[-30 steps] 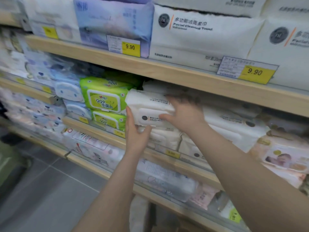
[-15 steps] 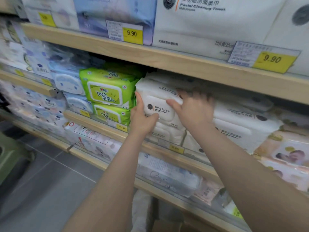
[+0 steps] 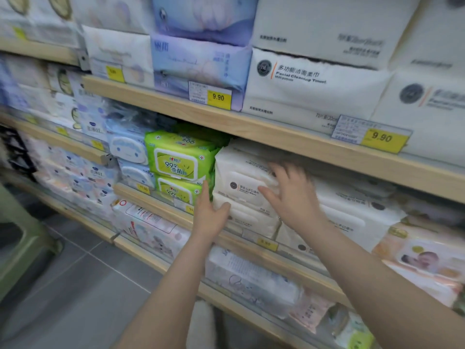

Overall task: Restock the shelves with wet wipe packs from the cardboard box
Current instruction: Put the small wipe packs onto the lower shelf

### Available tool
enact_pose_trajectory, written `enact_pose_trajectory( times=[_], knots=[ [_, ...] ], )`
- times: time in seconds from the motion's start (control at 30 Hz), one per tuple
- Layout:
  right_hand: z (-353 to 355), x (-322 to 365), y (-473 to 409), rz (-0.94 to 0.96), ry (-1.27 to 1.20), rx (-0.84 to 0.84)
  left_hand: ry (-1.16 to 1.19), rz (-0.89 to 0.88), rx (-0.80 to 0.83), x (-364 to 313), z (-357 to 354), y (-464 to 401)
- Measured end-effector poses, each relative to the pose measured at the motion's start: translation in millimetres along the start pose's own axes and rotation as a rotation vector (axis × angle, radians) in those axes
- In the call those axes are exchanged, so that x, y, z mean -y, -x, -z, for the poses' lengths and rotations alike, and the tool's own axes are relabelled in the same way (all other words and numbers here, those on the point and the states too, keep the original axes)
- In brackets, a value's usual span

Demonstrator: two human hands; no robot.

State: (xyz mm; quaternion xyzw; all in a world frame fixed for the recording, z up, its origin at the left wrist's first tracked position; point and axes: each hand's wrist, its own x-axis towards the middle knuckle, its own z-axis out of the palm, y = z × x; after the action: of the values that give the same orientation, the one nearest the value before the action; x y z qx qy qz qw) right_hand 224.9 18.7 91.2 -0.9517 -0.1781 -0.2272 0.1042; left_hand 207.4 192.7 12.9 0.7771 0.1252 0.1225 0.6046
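My left hand flat against the white wipe pack's lower left corner, fingers straight, my right hand spread wide on its front — pack atop white stack on middle shelf, beside green packs.

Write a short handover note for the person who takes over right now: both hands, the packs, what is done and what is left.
Left hand: fingers straight, touching the left end of the white wipe pack.
Right hand: spread flat on the pack's front.
The pack lies on top of the white stack on the middle shelf, beside the green packs.
Done: this pack is on the shelf.
Left: square it up, let go. The cardboard box is not in view.
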Motion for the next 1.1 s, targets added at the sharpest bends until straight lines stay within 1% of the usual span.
enact_pose_trajectory(
  times=[0.13, 0.2, 0.27, 0.37, 0.43, 0.53, 0.73, 0.83, 0.9, 0.97, 1.03, 1.1],
  knots=[
    [-6, 38, -11, 0.158, -0.033, -0.009, -0.059, -0.028, -0.08, 18, 43, -7],
    [-17, 64, -25, 0.215, -0.055, -0.009, -0.064, -0.022, -0.14, 27, 65, -19],
    [-30, 88, -43, 0.267, -0.052, 0.012, -0.071, -0.054, -0.178, 32, 84, -35],
    [-53, 111, -76, 0.256, -0.02, 0.05, -0.08, -0.136, -0.208, 34, 107, -63],
    [-66, 119, -97, 0.17, -0.026, 0.072, -0.106, -0.198, -0.217, 33, 116, -84],
    [-79, 123, -117, 0.071, 0.053, 0.115, -0.158, -0.247, -0.197, 28, 117, -112],
    [-89, 115, -115, 0.07, 0.081, -0.054, -0.204, -0.256, -0.163, 13, 109, -138],
    [-94, 116, -118, 0.063, 0.105, -0.066, -0.239, -0.239, -0.163, 9, 110, -144],
    [-97, 114, -118, 0.078, 0.118, -0.062, -0.267, -0.247, -0.157, 14, 112, -144],
    [-96, 113, -117, 0.121, 0.138, -0.032, -0.295, -0.22, -0.156, 14, 113, -142],
    [-92, 109, -112, 0.175, 0.13, -0.009, -0.349, -0.159, -0.176, 2, 108, -132],
    [-80, 96, -92, 0.207, 0.119, -0.041, -0.431, -0.182, -0.204, -12, 95, -112]
  ],
)
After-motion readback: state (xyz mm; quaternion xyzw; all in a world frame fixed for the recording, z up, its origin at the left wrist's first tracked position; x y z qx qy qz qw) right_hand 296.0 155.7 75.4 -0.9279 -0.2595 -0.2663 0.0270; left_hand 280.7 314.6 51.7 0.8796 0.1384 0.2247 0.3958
